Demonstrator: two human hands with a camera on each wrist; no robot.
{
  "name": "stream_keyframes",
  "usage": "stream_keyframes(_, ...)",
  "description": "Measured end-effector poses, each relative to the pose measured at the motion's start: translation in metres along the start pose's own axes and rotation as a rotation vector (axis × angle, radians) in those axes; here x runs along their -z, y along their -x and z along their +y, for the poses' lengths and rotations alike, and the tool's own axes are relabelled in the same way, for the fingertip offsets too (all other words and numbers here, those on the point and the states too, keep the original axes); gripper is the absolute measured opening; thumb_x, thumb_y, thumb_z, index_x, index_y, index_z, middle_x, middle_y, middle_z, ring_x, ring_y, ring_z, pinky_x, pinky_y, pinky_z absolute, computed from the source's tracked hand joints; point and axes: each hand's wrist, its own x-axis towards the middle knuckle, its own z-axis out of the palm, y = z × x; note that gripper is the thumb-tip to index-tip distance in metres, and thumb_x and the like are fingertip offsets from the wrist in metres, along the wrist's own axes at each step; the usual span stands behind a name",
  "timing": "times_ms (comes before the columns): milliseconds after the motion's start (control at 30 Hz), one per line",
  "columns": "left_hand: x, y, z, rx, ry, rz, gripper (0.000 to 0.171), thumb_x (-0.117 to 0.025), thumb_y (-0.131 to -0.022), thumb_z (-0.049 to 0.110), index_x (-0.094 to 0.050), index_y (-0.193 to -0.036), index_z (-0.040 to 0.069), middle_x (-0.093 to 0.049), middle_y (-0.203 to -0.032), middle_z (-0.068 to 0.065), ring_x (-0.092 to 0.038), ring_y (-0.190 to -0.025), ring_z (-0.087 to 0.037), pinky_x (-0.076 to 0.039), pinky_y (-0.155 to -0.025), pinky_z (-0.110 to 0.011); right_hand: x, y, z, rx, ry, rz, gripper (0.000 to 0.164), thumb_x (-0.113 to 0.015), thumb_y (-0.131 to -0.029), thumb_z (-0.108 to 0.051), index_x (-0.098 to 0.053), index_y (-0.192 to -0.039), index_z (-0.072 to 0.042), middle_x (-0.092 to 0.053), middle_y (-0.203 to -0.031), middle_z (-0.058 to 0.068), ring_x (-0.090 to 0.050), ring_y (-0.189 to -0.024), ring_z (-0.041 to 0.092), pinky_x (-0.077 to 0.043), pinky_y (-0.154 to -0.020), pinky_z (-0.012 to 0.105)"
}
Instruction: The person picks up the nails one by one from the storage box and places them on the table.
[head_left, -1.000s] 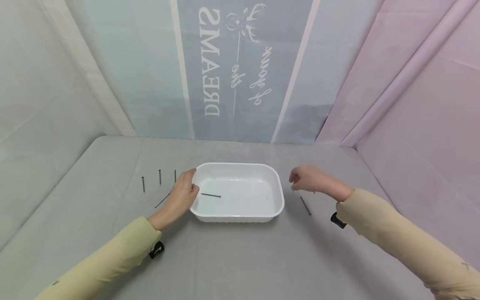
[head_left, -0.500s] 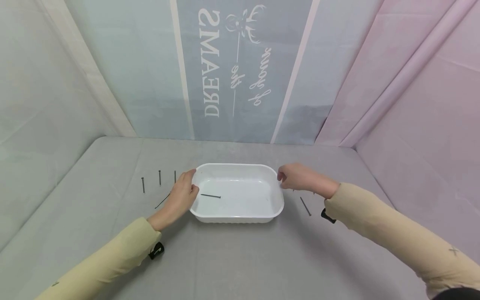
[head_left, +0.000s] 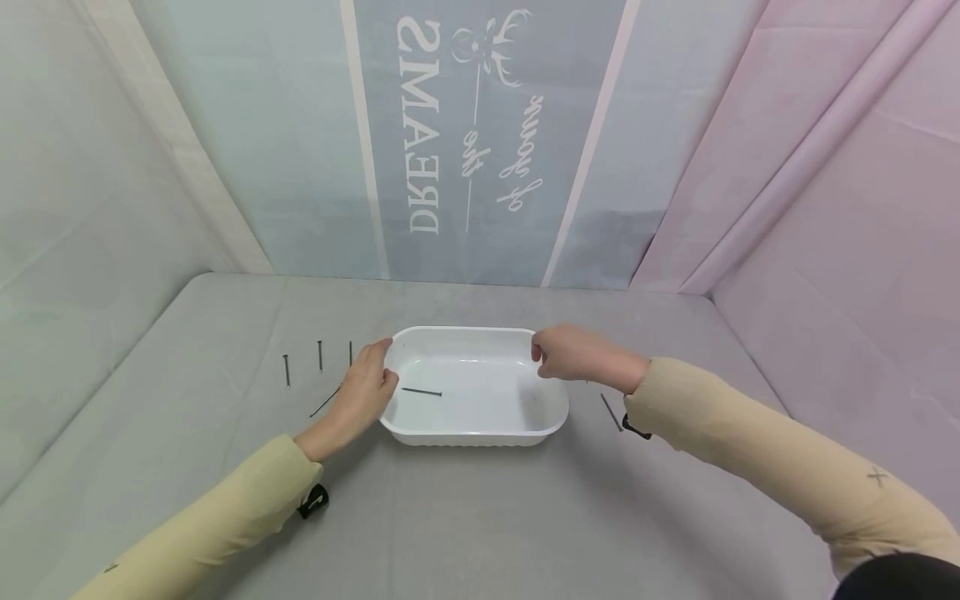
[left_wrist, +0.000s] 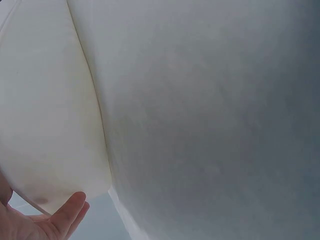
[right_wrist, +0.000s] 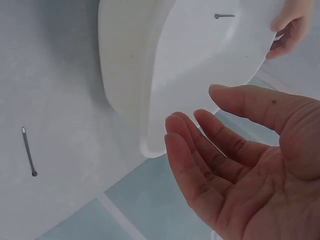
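A white rectangular basin stands on the grey table with one dark nail lying inside it. My left hand grips the basin's left rim; in the right wrist view its thumb is over the inner side and its fingers are outside. Above the basin's right rim hovers my right hand. The right wrist view shows that hand with loosely bent fingers, thumb apart, and nothing between them. Another nail lies on the table right of the basin, also seen in the right wrist view. The left wrist view shows mostly the basin wall and fingertips.
Left of the basin, several more nails lie on the table, among them an upright-lying nail and a slanted nail partly behind the left hand. A nail tip shows under the right wrist. Fabric walls enclose the table's back and sides.
My right hand has moved left, from above the table beside the basin to over its right rim. The left hand, the basin and the nail inside have stayed in place.
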Motion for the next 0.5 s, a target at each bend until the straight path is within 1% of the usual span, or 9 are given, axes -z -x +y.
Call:
stream_keyframes(367, 0.0, 0.0, 0.0, 0.003, 0.003, -0.003, 0.048, -0.047, -0.086, -0.002, -0.035, -0.131, -0.012, -0.048, -0.117, -0.028, -0.053, -0.1, -0.032, -0.05, -0.078, -0.04, 0.003, -0.006, -0.022, 0.039, 0.033, -0.007, 0.015, -0.06, -0.083, -0.007, -0.062, -0.097, -0.002, -0.059, -0.084, 0.006, -0.054, -0.075, 0.018, -0.047, -0.064, 0.03)
stream_keyframes(500, -0.001, 0.0, 0.0, 0.003, 0.0, 0.0, 0.048, -0.047, -0.086, -0.002, -0.035, -0.131, -0.012, -0.049, -0.116, -0.028, -0.053, -0.098, -0.031, -0.05, -0.077, -0.039, 0.002, -0.008, -0.028, 0.063, 0.06, -0.006, 0.017, -0.061, -0.083, -0.008, -0.062, -0.1, -0.002, -0.059, -0.084, 0.006, -0.055, -0.076, 0.018, -0.047, -0.065, 0.03)
